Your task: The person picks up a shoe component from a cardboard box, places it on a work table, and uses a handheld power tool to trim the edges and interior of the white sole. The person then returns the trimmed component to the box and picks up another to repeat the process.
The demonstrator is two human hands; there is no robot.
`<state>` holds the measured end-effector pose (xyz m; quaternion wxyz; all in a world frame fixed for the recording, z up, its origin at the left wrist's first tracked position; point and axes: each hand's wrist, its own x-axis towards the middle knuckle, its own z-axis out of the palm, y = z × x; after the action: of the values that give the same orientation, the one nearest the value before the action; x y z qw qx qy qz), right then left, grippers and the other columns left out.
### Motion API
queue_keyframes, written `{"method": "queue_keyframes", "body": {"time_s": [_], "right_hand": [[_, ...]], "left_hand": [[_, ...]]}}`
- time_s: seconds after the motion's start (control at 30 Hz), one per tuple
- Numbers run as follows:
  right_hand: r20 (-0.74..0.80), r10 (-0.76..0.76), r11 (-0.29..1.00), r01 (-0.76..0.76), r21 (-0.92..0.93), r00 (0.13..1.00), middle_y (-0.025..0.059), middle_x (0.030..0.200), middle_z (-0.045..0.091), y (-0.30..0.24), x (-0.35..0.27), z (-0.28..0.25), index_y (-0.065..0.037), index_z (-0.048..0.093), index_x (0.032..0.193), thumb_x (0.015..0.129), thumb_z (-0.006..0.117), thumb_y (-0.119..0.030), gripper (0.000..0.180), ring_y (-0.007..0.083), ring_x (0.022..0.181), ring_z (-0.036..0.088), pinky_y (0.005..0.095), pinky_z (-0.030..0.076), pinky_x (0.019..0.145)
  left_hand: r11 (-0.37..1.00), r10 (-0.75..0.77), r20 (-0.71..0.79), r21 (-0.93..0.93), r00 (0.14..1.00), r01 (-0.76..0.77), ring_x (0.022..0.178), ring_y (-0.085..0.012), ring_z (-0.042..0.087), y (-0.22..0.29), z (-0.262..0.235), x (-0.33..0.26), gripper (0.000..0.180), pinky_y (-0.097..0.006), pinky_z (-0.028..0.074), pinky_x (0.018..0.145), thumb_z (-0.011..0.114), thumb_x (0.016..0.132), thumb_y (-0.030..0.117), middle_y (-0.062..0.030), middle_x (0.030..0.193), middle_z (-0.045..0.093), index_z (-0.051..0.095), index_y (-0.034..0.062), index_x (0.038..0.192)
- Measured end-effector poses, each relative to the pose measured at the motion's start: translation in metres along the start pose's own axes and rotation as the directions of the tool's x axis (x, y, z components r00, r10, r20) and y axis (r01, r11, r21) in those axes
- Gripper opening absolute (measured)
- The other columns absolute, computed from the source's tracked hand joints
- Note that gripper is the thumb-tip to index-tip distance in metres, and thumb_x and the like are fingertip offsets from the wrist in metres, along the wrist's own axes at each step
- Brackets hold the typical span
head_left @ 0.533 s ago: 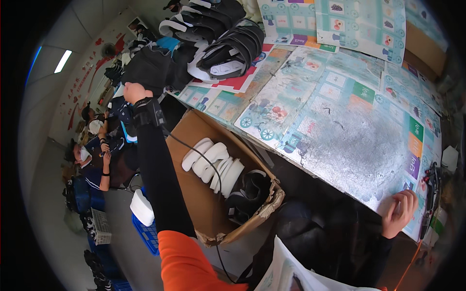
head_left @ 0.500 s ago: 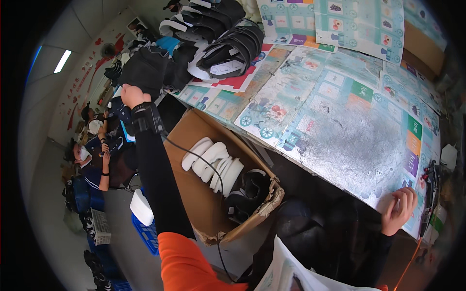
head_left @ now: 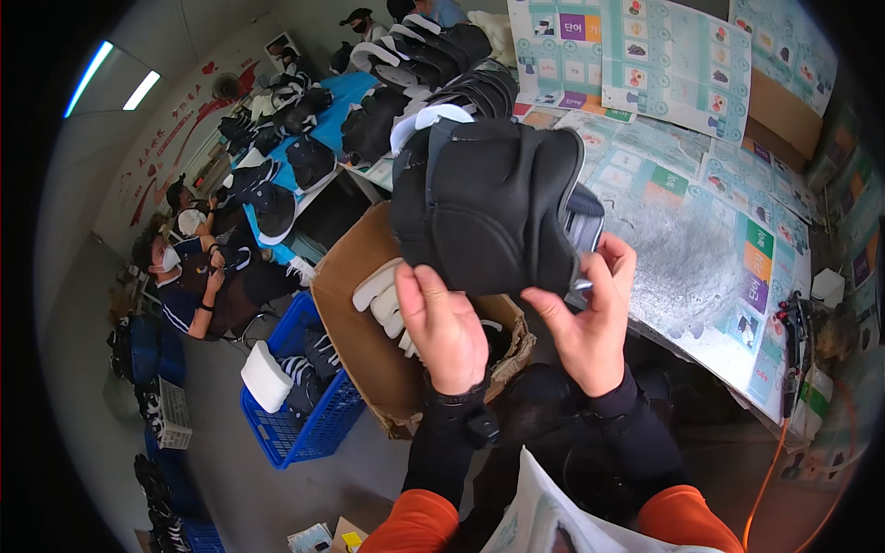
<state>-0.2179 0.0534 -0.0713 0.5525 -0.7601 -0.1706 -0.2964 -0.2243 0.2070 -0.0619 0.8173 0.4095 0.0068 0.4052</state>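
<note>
Raised in front of me, above the cardboard box, is a black cap (head_left: 489,207) with curved seams and a pale-edged opening at its right. My left hand (head_left: 450,336) pinches its lower left edge between thumb and fingers. On the other side, my right hand (head_left: 595,323) grips the lower right edge, beside the pale inner lining. The cap hides part of the table and of the stacks behind it. Below it, the cardboard box (head_left: 369,267) holds white curved pads (head_left: 378,286) and a dark item partly covered by my hands.
A worktable (head_left: 673,267) covered with printed sheets runs along the right. Stacked black caps (head_left: 433,51) stand at its far end. A blue basket (head_left: 313,433) with dark caps and a white pad (head_left: 265,378) is at left. Co-workers (head_left: 189,276) sit beyond; an orange cord (head_left: 765,479) hangs at right.
My left hand has come back from the far left with the black cap. My right hand has left the table edge and now grips the cap too. The view has shifted slightly.
</note>
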Motion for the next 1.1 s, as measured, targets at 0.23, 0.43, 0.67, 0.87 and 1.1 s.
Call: {"method": "queue_keyframes", "body": {"time_s": [0.23, 0.43, 0.67, 0.87, 1.1], "right_hand": [[-0.087, -0.033, 0.994, 0.041, 0.100, 0.996, 0.0163, 0.131, 0.058, 0.007, 0.004, -0.029, -0.001, 0.075, 0.102, 0.087, 0.083, 0.004, 0.018, 0.0216, 0.088, 0.069, 0.0304, 0.056, 0.080], [-0.342, 0.266, 0.841, -0.044, 0.539, 0.901, 0.0113, 0.123, 0.069, 0.044, 0.011, -0.080, 0.003, 0.067, 0.131, 0.099, 0.073, 0.002, 0.032, 0.0133, 0.087, 0.071, 0.0301, 0.062, 0.079], [-0.565, 0.098, 0.952, 0.089, 0.293, 0.819, 0.0081, 0.115, 0.073, 0.078, -0.012, -0.229, 0.002, 0.066, 0.134, 0.109, 0.062, -0.005, 0.026, 0.0139, 0.099, 0.071, 0.0388, 0.062, 0.101], [-0.503, 0.101, 0.926, 0.103, 0.362, 0.858, 0.0095, 0.118, 0.073, 0.071, -0.049, -0.232, 0.003, 0.065, 0.134, 0.112, 0.060, -0.015, 0.029, 0.0191, 0.110, 0.070, 0.0414, 0.060, 0.102], [-0.163, 0.168, 0.877, -0.072, 0.474, 0.972, 0.0021, 0.105, 0.071, 0.069, -0.062, -0.205, -0.001, 0.069, 0.121, 0.110, 0.065, -0.018, 0.021, 0.0096, 0.089, 0.062, 0.0276, 0.051, 0.084]], "left_hand": [[0.980, -0.166, 0.181, -0.081, 0.969, 0.183, 0.128, -0.0199, 0.063, -0.009, -0.004, -0.016, 0.024, -0.040, 0.050, 0.110, 0.047, 0.117, 0.019, -0.0056, 0.140, 0.066, 0.056, 0.0111, 0.138], [0.984, -0.022, 0.095, -0.177, 0.995, 0.038, 0.119, -0.0238, 0.067, -0.003, -0.019, 0.009, 0.022, -0.043, 0.053, 0.107, 0.050, 0.116, 0.021, -0.0118, 0.129, 0.067, 0.057, 0.0054, 0.129], [0.871, 0.412, -0.096, 0.333, 0.906, -0.361, 0.094, -0.0091, 0.054, -0.071, -0.046, 0.140, 0.020, -0.026, 0.046, 0.085, 0.059, 0.113, 0.021, -0.0008, 0.103, 0.059, 0.057, 0.0026, 0.121], [0.775, 0.348, 0.042, 0.550, 0.937, -0.313, 0.110, -0.0246, 0.068, -0.195, -0.063, 0.246, 0.026, -0.037, 0.050, 0.101, 0.060, 0.111, 0.017, -0.0154, 0.121, 0.073, 0.063, -0.0032, 0.127], [0.319, 0.012, 0.322, 0.896, 0.947, -0.309, 0.131, -0.0407, 0.061, -0.202, -0.068, 0.206, 0.055, -0.044, 0.046, 0.113, 0.076, 0.097, 0.027, -0.0258, 0.140, 0.065, 0.061, -0.0015, 0.141]]}}
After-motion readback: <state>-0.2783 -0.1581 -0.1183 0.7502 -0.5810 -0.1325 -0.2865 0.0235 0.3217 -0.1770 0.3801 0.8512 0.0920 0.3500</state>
